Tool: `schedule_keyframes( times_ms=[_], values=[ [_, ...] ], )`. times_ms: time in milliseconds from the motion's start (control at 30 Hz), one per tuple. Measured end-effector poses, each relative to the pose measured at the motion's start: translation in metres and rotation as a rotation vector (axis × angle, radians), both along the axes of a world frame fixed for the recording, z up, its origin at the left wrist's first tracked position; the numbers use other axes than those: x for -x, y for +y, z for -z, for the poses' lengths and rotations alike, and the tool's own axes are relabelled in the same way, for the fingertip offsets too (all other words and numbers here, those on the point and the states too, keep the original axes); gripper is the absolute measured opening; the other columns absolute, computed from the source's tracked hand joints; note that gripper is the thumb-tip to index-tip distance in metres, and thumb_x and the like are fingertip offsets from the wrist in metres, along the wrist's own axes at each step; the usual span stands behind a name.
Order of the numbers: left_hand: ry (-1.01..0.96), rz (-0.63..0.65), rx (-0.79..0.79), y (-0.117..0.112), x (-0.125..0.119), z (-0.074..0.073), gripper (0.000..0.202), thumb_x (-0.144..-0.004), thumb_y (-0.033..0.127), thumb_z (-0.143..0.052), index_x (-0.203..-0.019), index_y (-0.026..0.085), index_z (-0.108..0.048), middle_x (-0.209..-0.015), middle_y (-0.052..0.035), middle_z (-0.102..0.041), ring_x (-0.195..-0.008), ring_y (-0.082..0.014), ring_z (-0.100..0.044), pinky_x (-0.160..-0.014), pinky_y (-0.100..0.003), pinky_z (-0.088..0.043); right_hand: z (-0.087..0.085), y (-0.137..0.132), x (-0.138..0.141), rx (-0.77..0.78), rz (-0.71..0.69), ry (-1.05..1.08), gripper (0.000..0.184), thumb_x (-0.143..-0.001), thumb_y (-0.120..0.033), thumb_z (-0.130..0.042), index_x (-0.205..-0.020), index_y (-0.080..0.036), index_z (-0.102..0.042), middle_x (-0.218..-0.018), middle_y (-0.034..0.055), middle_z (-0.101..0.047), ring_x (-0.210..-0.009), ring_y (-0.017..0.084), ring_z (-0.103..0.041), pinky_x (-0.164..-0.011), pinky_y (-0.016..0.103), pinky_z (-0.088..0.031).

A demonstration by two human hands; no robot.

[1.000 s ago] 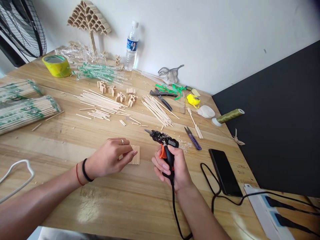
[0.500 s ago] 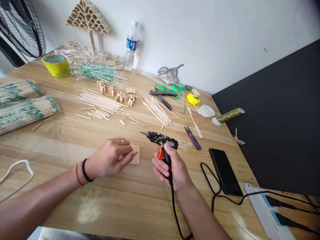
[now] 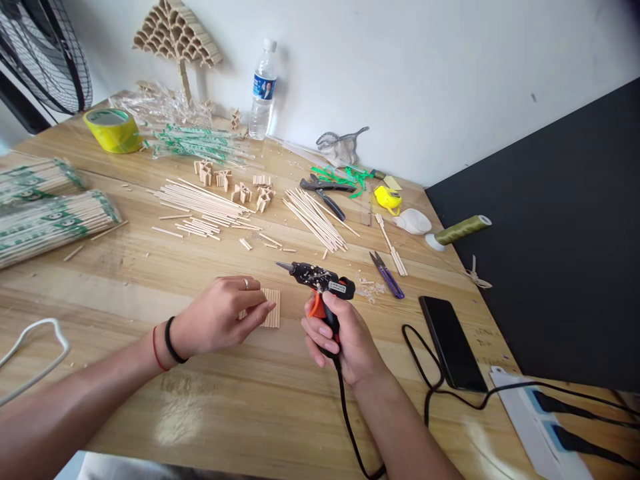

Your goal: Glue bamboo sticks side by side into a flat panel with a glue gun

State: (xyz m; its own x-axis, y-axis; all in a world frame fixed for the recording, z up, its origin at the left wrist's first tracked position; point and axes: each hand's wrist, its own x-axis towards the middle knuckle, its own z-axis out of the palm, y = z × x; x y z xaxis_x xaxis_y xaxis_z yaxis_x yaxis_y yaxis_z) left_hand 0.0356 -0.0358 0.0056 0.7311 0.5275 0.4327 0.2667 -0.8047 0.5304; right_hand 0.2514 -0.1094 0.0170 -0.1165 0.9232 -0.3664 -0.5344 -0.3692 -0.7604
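My right hand [image 3: 340,337] is wrapped around the grip of a black glue gun [image 3: 320,277] with an orange trigger. Its nozzle points left, above the tabletop, and specks of residue dot the barrel. Over a small flat panel of glued wooden sticks [image 3: 273,308] rests my left hand [image 3: 233,310], closed, with thumb and fingers bent together on the panel's left part. That part of the panel is hidden under the hand. The nozzle stands apart from the panel, up and to its right.
Loose sticks [image 3: 200,203] and more sticks [image 3: 315,220] lie beyond my hands, near small stick assemblies [image 3: 243,193]. Pliers [image 3: 327,193], purple scissors [image 3: 387,275] and a phone [image 3: 453,343] are to the right. The gun's cord passes a power strip [image 3: 525,420].
The glue gun in my right hand has shifted slightly left, towards the panel. My left hand has stayed in place on the panel.
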Motion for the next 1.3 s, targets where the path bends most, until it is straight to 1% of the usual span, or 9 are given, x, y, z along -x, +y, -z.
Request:
schedule_keyframes(
  times_ms=[100, 233, 333, 433, 533, 767, 967, 1200, 1300],
  values=[
    [-0.006, 0.001, 0.001, -0.0003, 0.0000, 0.0000, 0.042, -0.107, 0.019, -0.050, -0.066, 0.019, -0.050, -0.064, 0.0018, -0.046, -0.059, -0.0148, -0.042, -0.060, -0.032, -0.032, -0.0006, 0.0004, -0.0003, -0.011, -0.014, -0.005, 0.044, -0.079, -0.058, -0.085, -0.077, -0.016, -0.072, -0.049, -0.0116, -0.041, -0.036, 0.002, -0.024, -0.031, 0.017, -0.046],
    [-0.006, 0.002, 0.001, -0.0004, -0.0006, 0.0002, 0.042, -0.107, 0.019, -0.050, -0.065, 0.019, -0.050, -0.064, 0.0017, -0.046, -0.059, -0.0148, -0.042, -0.060, -0.031, -0.032, -0.0004, 0.0004, 0.0007, -0.029, -0.016, -0.025, 0.043, -0.074, -0.052, -0.091, -0.075, -0.016, -0.069, -0.048, -0.0125, -0.040, -0.036, 0.001, -0.025, -0.031, 0.016, -0.046],
    [-0.006, 0.004, 0.002, -0.0002, -0.0005, -0.0003, 0.042, -0.107, 0.020, -0.050, -0.065, 0.019, -0.050, -0.064, 0.0017, -0.046, -0.059, -0.0147, -0.042, -0.060, -0.031, -0.032, 0.0009, 0.0001, 0.0016, -0.020, 0.004, -0.072, 0.042, -0.074, -0.047, -0.092, -0.069, -0.016, -0.065, -0.046, -0.0132, -0.038, -0.035, 0.001, -0.025, -0.032, 0.016, -0.047],
    [0.001, 0.005, 0.007, -0.0001, 0.0000, -0.0012, 0.042, -0.107, 0.020, -0.050, -0.066, 0.019, -0.050, -0.064, 0.0015, -0.047, -0.059, -0.0147, -0.042, -0.060, -0.031, -0.033, 0.0025, 0.0001, 0.0021, 0.006, 0.030, -0.103, 0.043, -0.076, -0.051, -0.090, -0.071, -0.016, -0.066, -0.045, -0.0134, -0.037, -0.034, 0.001, -0.025, -0.032, 0.017, -0.047],
    [0.009, 0.003, 0.008, 0.0000, 0.0004, -0.0015, 0.042, -0.107, 0.020, -0.050, -0.066, 0.019, -0.051, -0.064, 0.0015, -0.047, -0.059, -0.0147, -0.042, -0.060, -0.031, -0.033, 0.0033, 0.0007, 0.0026, 0.019, 0.045, -0.120, 0.046, -0.075, -0.057, -0.089, -0.072, -0.016, -0.068, -0.045, -0.0131, -0.038, -0.034, 0.001, -0.025, -0.032, 0.017, -0.048],
    [0.010, 0.001, -0.010, 0.0006, -0.0001, -0.0005, 0.042, -0.108, 0.021, -0.049, -0.065, 0.019, -0.051, -0.064, 0.0012, -0.048, -0.059, -0.0147, -0.043, -0.060, -0.031, -0.033, 0.0031, 0.0012, 0.0033, 0.019, 0.019, -0.125, 0.053, -0.076, -0.067, -0.083, -0.074, -0.016, -0.069, -0.046, -0.0119, -0.040, -0.035, 0.002, -0.027, -0.033, 0.019, -0.050],
    [0.010, 0.000, -0.012, 0.0002, 0.0011, -0.0004, 0.042, -0.108, 0.020, -0.049, -0.066, 0.019, -0.051, -0.064, 0.0012, -0.048, -0.059, -0.0148, -0.043, -0.060, -0.032, -0.033, 0.0026, 0.0007, 0.0031, 0.016, -0.019, -0.076, 0.052, -0.077, -0.066, -0.084, -0.075, -0.016, -0.070, -0.047, -0.0116, -0.041, -0.035, 0.001, -0.026, -0.033, 0.019, -0.050],
    [0.012, -0.001, -0.014, -0.0001, 0.0005, -0.0019, 0.042, -0.108, 0.021, -0.049, -0.066, 0.019, -0.052, -0.064, 0.0011, -0.050, -0.058, -0.0149, -0.044, -0.059, -0.031, -0.033, 0.0009, -0.0002, -0.0001, 0.014, -0.073, 0.006, 0.055, -0.076, -0.069, -0.082, -0.079, -0.015, -0.073, -0.051, -0.0107, -0.043, -0.036, 0.001, -0.024, -0.033, 0.019, -0.050],
    [0.009, 0.000, -0.016, 0.0001, 0.0001, -0.0026, 0.043, -0.108, 0.020, -0.049, -0.065, 0.020, -0.052, -0.063, 0.0012, -0.050, -0.057, -0.0148, -0.044, -0.059, -0.031, -0.033, 0.0002, -0.0002, -0.0019, 0.041, -0.077, 0.041, 0.052, -0.080, -0.067, -0.078, -0.079, -0.015, -0.074, -0.050, -0.0102, -0.042, -0.037, 0.002, -0.024, -0.034, 0.020, -0.051]
  ],
)
